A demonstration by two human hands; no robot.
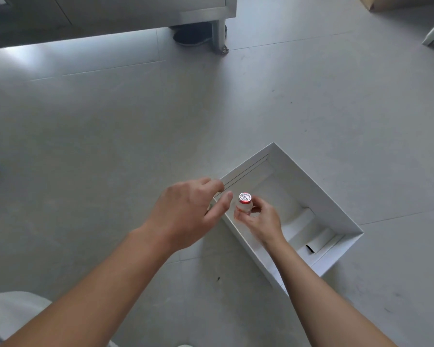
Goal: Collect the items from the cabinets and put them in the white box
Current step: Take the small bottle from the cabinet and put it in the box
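White box (318,186) sat open on grey floor (110,136), folded cardboard insert (303,224) inside. My right hand (259,221) pinched small pale bottle (244,202) with red foil cap, upright, above box's left corner, inside rim. Couldn't tell whether bottle touched box bottom. My left hand (188,211) hovered just beside bottle over box edge, fingers (211,182) loose, holding nothing, thumb tip near cap. Steel cabinet leg (219,33) and dark shoe (193,35) well apart, far side.

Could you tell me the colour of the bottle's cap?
The bottle's cap: red rim, silvery patterned top; head view.
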